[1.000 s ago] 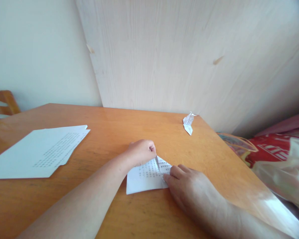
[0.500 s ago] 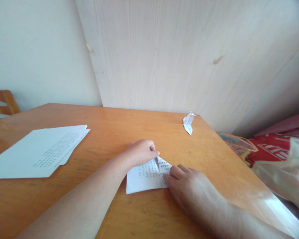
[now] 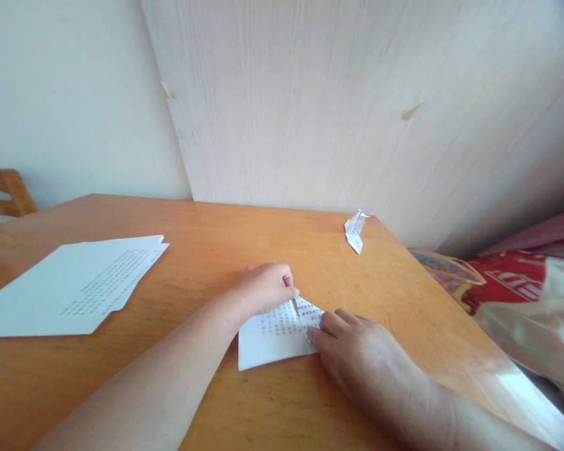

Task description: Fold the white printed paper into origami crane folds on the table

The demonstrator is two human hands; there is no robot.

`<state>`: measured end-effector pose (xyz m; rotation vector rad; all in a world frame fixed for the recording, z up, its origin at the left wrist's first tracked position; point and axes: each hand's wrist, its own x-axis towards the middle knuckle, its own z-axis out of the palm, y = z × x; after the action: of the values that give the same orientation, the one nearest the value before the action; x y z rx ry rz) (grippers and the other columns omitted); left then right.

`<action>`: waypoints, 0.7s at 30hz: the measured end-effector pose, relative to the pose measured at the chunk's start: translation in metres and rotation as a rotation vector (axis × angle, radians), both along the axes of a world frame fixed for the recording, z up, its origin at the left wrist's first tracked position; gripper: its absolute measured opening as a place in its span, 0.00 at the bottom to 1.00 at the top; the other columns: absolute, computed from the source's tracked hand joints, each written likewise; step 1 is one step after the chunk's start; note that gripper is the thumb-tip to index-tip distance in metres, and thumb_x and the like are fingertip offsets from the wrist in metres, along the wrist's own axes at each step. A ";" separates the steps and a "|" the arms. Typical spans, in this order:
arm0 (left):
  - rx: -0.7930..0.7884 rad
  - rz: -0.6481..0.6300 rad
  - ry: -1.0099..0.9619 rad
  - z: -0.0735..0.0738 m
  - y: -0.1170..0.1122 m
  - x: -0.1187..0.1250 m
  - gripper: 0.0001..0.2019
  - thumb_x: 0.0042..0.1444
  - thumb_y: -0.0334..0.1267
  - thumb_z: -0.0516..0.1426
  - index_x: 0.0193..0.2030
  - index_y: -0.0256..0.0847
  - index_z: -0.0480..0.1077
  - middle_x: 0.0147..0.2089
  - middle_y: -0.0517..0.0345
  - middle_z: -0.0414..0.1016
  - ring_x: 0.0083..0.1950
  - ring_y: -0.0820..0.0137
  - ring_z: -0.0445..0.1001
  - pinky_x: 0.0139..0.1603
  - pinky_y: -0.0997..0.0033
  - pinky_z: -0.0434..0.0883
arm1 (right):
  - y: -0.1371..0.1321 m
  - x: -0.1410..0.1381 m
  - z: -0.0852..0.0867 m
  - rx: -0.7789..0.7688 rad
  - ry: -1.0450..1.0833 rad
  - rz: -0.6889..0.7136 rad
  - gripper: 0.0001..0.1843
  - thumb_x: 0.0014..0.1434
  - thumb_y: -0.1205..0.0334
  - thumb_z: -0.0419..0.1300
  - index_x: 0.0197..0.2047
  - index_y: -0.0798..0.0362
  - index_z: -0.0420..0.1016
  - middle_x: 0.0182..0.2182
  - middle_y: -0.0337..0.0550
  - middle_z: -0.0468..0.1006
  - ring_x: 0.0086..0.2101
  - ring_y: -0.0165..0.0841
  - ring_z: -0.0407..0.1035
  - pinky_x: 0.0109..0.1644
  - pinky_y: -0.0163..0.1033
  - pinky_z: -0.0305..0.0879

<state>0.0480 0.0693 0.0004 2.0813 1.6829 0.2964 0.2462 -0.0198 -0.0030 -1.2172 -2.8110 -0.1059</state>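
A folded sheet of printed paper [image 3: 275,341] lies on the table in front of me, with a creased flap on its right side. My left hand [image 3: 269,287] is closed at its far edge, thumb and fingers pinching the paper near the top of the flap. From the right, my right hand [image 3: 357,351] has its fingers curled over the right edge of the sheet, gripping it and holding it against the table. The undersides of both hands and part of the sheet beneath them are hidden.
A stack of printed sheets [image 3: 75,288] lies on the left of the wooden table [image 3: 244,235]. A small folded paper figure [image 3: 355,232] stands near the far right corner. Beyond the right edge are red and white bags [image 3: 512,279]; a chair [image 3: 16,191] is at far left.
Both hands keep nearly the same places on the paper. The near left corner of the sheet has shifted very slightly toward me.
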 end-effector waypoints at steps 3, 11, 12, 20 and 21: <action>-0.004 -0.007 -0.010 -0.001 0.001 -0.002 0.09 0.53 0.48 0.59 0.34 0.47 0.74 0.36 0.60 0.81 0.38 0.65 0.76 0.35 0.69 0.65 | 0.001 0.000 0.000 -0.007 0.003 0.006 0.06 0.60 0.71 0.61 0.33 0.52 0.74 0.33 0.43 0.75 0.31 0.35 0.64 0.29 0.42 0.48; -0.021 -0.042 -0.009 0.004 0.003 -0.004 0.10 0.59 0.40 0.51 0.35 0.45 0.74 0.38 0.56 0.81 0.39 0.65 0.76 0.35 0.69 0.65 | 0.000 -0.001 0.001 -0.014 -0.009 0.008 0.06 0.59 0.72 0.60 0.33 0.52 0.73 0.33 0.43 0.75 0.31 0.36 0.65 0.28 0.41 0.49; -0.016 -0.040 -0.005 0.004 0.003 -0.003 0.10 0.60 0.42 0.52 0.35 0.45 0.73 0.38 0.56 0.81 0.39 0.64 0.76 0.35 0.69 0.65 | 0.000 0.000 0.000 -0.008 -0.008 0.012 0.06 0.59 0.72 0.60 0.33 0.52 0.73 0.33 0.43 0.75 0.31 0.35 0.65 0.28 0.40 0.50; 0.042 -0.004 0.010 -0.001 -0.003 0.001 0.12 0.54 0.52 0.60 0.35 0.46 0.72 0.38 0.58 0.81 0.40 0.64 0.77 0.38 0.67 0.66 | 0.001 0.002 -0.004 0.033 -0.001 0.028 0.06 0.59 0.72 0.61 0.33 0.52 0.73 0.32 0.42 0.75 0.30 0.35 0.64 0.28 0.40 0.49; 0.046 -0.005 0.011 -0.002 -0.003 0.001 0.12 0.54 0.52 0.60 0.35 0.46 0.72 0.38 0.59 0.81 0.40 0.63 0.77 0.38 0.67 0.66 | 0.001 0.002 -0.004 0.036 -0.004 0.029 0.06 0.59 0.72 0.61 0.33 0.52 0.73 0.32 0.42 0.75 0.31 0.35 0.64 0.28 0.40 0.48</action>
<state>0.0487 0.0661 -0.0012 2.1235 1.6916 0.3256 0.2479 -0.0190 -0.0067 -1.1696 -2.8163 -0.1569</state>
